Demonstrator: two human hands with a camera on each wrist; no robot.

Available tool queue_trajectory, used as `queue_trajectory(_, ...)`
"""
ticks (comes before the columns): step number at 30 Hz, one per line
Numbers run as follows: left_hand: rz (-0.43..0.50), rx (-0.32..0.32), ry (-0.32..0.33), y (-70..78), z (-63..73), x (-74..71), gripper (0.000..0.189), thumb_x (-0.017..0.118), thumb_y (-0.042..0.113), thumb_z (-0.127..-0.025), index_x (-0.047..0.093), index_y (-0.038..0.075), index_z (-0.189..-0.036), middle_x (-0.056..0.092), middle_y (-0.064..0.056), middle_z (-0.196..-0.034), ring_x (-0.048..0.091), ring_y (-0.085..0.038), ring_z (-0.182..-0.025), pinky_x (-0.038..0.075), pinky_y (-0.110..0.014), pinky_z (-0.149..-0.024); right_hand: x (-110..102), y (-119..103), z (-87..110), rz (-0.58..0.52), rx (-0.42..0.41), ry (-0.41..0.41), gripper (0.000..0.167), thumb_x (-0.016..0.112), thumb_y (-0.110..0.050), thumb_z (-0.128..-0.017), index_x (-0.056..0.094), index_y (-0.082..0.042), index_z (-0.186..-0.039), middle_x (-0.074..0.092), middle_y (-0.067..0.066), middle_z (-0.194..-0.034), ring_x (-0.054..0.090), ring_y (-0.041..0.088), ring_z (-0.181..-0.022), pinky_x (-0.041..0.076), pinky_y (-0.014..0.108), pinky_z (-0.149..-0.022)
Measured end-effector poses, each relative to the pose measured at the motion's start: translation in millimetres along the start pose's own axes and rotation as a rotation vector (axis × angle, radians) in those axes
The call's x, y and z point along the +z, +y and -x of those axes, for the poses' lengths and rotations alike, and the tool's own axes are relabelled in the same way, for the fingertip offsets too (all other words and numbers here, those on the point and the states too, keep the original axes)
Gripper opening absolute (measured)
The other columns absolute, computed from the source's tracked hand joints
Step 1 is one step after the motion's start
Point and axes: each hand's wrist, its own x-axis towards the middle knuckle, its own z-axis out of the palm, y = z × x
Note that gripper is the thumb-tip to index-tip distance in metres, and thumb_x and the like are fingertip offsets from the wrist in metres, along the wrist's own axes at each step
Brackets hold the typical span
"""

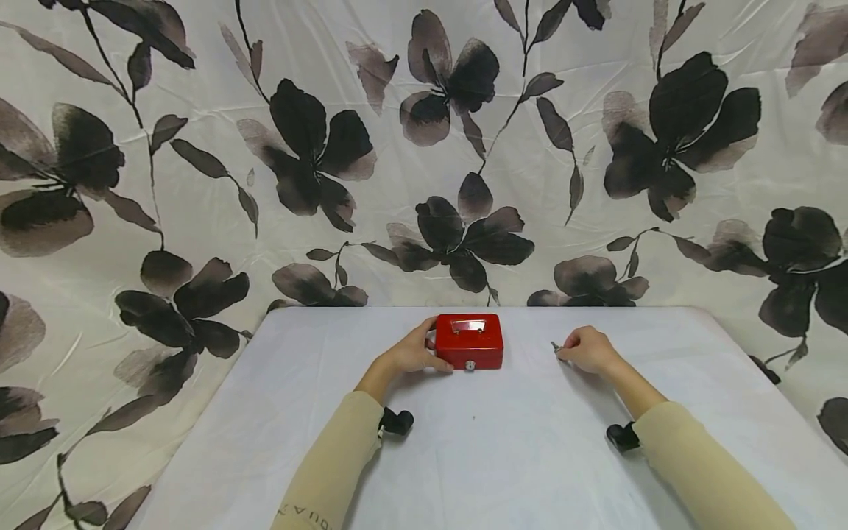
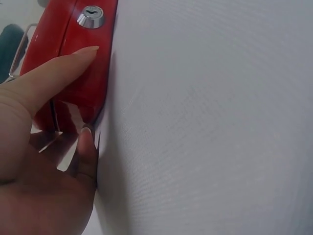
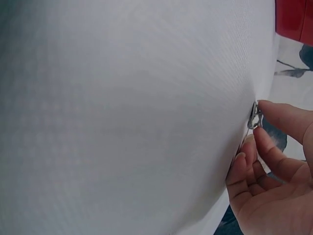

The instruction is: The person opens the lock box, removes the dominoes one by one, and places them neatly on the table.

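A red metal cash box point(image 1: 483, 357) stands near the table's far edge, with a lid handle and a round silver lock point(image 2: 91, 18) on its front. My left hand point(image 1: 412, 352) grips the box's left end. In the left wrist view the thumb point(image 2: 63, 72) lies across the front below the lock, while the other fingers bend round the side. To the right of the box, my right hand point(image 1: 592, 350) pinches a small silver key point(image 3: 255, 119) between thumb and forefinger, low over the tabletop. Its other fingers are curled beneath, close to the cloth.
A white cloth covers the table point(image 1: 477, 456). Behind it hangs a pale curtain point(image 1: 570, 44) with dark flower prints. Each wrist wears a black camera, the left one point(image 1: 397, 422) and the right one point(image 1: 623, 438) both near the sleeve cuffs.
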Motion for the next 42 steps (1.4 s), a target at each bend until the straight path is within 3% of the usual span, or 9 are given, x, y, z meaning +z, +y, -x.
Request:
queue_trajectory(9, -0.024, -0.016, 0.004, 2.3, 2.2, 1.8, 0.103, 0.09, 0.021, -0.079, 0.028, 0.013, -0.161, 0.052, -0.007, -0.137, 0.049, -0.025, -0.117, 0.052, -0.043, -0.097, 1, 0, 1.3, -0.009, -0.005, -0.005, 0.015, 0.071, -0.014, -0.091, 0.063, -0.002, -0.089, 0.058, 0.01, -0.087, 0.052, 0.025, -0.082, 0.04, 0.032, -0.066)
queue_trajectory(16, -0.006, -0.003, 0.009, 1.7, 2.2, 2.9, 0.103, 0.091, 0.021, -0.077, 0.03, 0.01, -0.159, 0.053, -0.009, -0.135, 0.049, -0.026, -0.116, 0.047, -0.049, -0.103, 1, -2, 4.2, -0.042, 0.003, -0.027, 0.016, 0.071, -0.014, -0.093, 0.063, 0.0, -0.096, 0.059, 0.012, -0.091, 0.052, 0.025, -0.084, 0.043, 0.033, -0.066)
queue_trajectory(21, 0.0, 0.003, 0.011, 2.7, 3.0, 2.5, 0.102, 0.091, 0.02, -0.077, 0.031, 0.01, -0.159, 0.054, -0.008, -0.131, 0.049, -0.026, -0.114, 0.049, -0.045, -0.098, 0, -2, 4.3, -0.051, 0.006, -0.043, 0.015, 0.07, -0.014, -0.094, 0.065, 0.0, -0.098, 0.06, 0.012, -0.093, 0.053, 0.025, -0.084, 0.044, 0.033, -0.067)
queue_trajectory(26, -0.007, 0.001, 0.01, 4.3, 3.0, 1.5, 0.103, 0.091, 0.022, -0.077, 0.03, 0.01, -0.159, 0.053, -0.009, -0.132, 0.049, -0.026, -0.115, 0.049, -0.046, -0.099, -5, -2, 5.9, -0.072, -0.013, -0.052, 0.014, 0.068, -0.013, -0.096, 0.069, 0.0, -0.101, 0.065, 0.012, -0.097, 0.053, 0.025, -0.087, 0.044, 0.034, -0.071)
queue_trajectory(33, -0.01, -0.004, 0.013, 4.6, 3.0, 1.2, 0.104, 0.092, 0.024, -0.077, 0.03, 0.011, -0.16, 0.052, -0.008, -0.137, 0.049, -0.027, -0.117, 0.049, -0.048, -0.101, -7, 2, 6.9, -0.13, -0.031, -0.063, 0.02, 0.067, -0.012, -0.097, 0.072, 0.005, -0.106, 0.067, 0.011, -0.094, 0.052, 0.023, -0.083, 0.043, 0.031, -0.068)
queue_trajectory(42, -0.009, -0.003, 0.021, -0.5, 1.0, 3.8, 0.105, 0.092, 0.026, -0.076, 0.03, 0.012, -0.16, 0.05, -0.008, -0.145, 0.049, -0.027, -0.121, 0.049, -0.049, -0.103, -10, 9, 7.8, -0.213, 0.02, -0.081, 0.026, 0.064, -0.014, -0.099, 0.072, 0.004, -0.115, 0.067, 0.017, -0.112, 0.052, 0.023, -0.089, 0.045, 0.031, -0.07)
